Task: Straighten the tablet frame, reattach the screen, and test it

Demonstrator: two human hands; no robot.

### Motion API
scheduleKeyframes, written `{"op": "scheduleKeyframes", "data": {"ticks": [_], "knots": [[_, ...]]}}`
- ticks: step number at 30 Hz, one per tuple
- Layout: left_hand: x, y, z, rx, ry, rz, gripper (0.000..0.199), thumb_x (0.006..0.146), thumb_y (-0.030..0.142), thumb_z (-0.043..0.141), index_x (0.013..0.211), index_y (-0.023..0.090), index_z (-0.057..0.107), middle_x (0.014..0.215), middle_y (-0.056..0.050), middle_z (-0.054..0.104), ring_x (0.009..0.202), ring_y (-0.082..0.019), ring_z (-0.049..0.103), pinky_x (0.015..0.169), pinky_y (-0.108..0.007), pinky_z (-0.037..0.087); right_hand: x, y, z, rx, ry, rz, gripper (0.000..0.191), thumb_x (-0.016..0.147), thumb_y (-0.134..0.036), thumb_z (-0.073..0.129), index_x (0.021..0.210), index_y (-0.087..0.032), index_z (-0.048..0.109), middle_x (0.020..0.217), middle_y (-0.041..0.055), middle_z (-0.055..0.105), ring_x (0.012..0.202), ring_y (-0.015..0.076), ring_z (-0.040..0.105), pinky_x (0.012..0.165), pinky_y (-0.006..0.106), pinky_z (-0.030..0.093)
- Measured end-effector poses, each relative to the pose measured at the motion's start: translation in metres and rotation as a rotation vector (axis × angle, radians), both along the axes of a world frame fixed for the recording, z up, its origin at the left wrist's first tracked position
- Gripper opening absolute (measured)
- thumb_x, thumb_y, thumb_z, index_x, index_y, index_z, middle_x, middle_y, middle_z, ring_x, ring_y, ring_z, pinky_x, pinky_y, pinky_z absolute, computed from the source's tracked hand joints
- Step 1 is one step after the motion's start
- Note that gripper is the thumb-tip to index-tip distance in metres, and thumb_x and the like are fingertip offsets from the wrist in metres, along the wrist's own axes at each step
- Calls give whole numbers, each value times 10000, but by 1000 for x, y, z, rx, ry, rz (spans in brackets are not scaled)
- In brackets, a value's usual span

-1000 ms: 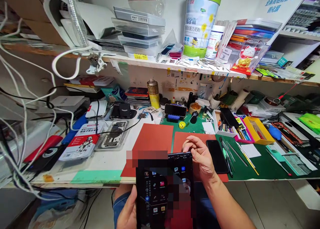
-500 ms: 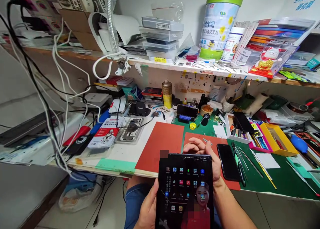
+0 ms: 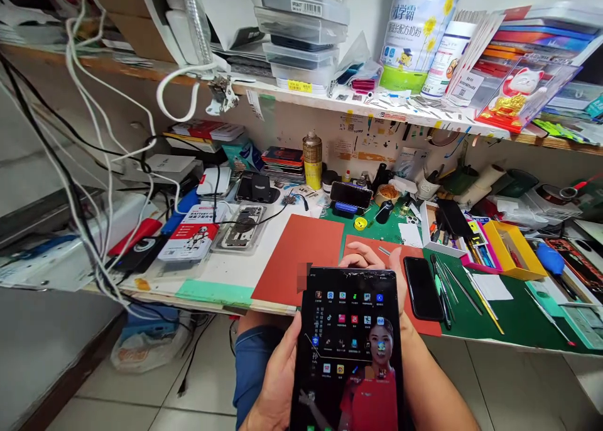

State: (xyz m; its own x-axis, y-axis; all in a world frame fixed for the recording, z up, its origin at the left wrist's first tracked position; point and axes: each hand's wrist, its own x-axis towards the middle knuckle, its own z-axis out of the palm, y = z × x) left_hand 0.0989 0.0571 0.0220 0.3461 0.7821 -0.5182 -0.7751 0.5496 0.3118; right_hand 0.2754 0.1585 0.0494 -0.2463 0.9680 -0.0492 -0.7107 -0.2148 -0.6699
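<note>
A black tablet (image 3: 348, 355) with a lit home screen full of app icons is held upright over my lap, at the bottom centre. My left hand (image 3: 277, 374) grips its left edge. Around the upper right edge and behind the top is my right hand (image 3: 377, 261), its fingers partly hidden by the tablet. Cracks or chips show along the tablet's top edge. A black phone (image 3: 424, 288) lies just right of my right hand, partly on a red-brown mat (image 3: 431, 327).
Another red-brown mat (image 3: 301, 255) lies left of centre. Tweezers and thin tools (image 3: 483, 302) are on the green mat at right, near a yellow box (image 3: 513, 250). A battery box (image 3: 188, 239) and white cables (image 3: 106, 186) are at left. A crowded shelf (image 3: 367, 114) spans above.
The camera view has shifted, and the desk and shelf sit higher in the picture. The tablet also appears higher, showing more of its lower screen. Both hands keep hold of it.
</note>
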Motion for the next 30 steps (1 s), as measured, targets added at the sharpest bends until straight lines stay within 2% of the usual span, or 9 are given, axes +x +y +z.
{"op": "scheduleKeyframes", "data": {"ticks": [4, 8, 12, 16, 21, 27, 30], "knots": [[0, 5, 13, -47, -67, -82, 368, 1017, 457, 664, 1189, 188, 848, 1037, -101, 867, 1178, -329, 788, 1138, -487, 567, 2, -4, 2, 14, -8, 9, 881, 937, -945, 275, 1233, -252, 731, 1083, 109, 771, 1022, 308, 730, 995, 509, 561], [-1, 9, 16, -7, -184, -138, 483, 1079, 504, 532, 1284, 173, 819, 1170, -139, 847, 1303, -350, 726, 1201, -526, 502, 1, -5, 1, 29, -7, 3, 831, 951, -919, 292, 1226, -264, 722, 1170, 117, 767, 1078, 323, 728, 1031, 542, 555], [0, 9, 18, 10, -211, -133, 510, 1100, 503, 460, 1357, 210, 787, 1252, -115, 829, 1372, -316, 683, 1253, -469, 439, -1, -5, -1, 40, 30, -3, 798, 979, -879, 301, 1220, -254, 734, 1137, 112, 762, 1058, 313, 722, 1042, 534, 556], [4, 8, 27, 33, -219, -111, 500, 1099, 503, 458, 1409, 248, 757, 1320, -86, 807, 1452, -311, 616, 1267, -453, 422, -2, -4, -2, 57, 17, -18, 857, 953, -923, 258, 1215, -266, 742, 1119, 114, 754, 1053, 314, 712, 1045, 537, 556], [8, 7, 35, 61, -199, -75, 504, 1126, 475, 419, 1411, 229, 755, 1415, -82, 762, 1501, -304, 565, 1289, -436, 391, 1, -6, -2, 54, 15, -17, 886, 951, -922, 232, 1211, -249, 746, 1095, 118, 742, 1020, 299, 706, 1023, 488, 565], [8, 8, 33, 154, -238, -109, 517, 1145, 433, 368, 1416, 216, 750, 1485, -77, 720, 1547, -292, 506, 1329, -411, 309, 5, -7, 0, 64, 42, -15, 884, 969, -910, 225, 1303, -258, 719, 1091, 101, 753, 1013, 291, 732, 991, 486, 588], [3, 10, 26, 226, -272, -152, 537, 1150, 431, 342, 1431, 200, 738, 1475, -81, 726, 1545, -287, 507, 1336, -394, 288, 10, -5, -1, 61, -23, -53, 913, 975, -910, 172, 1342, -260, 698, 1222, 126, 772, 1102, 314, 746, 1016, 539, 592]]}}
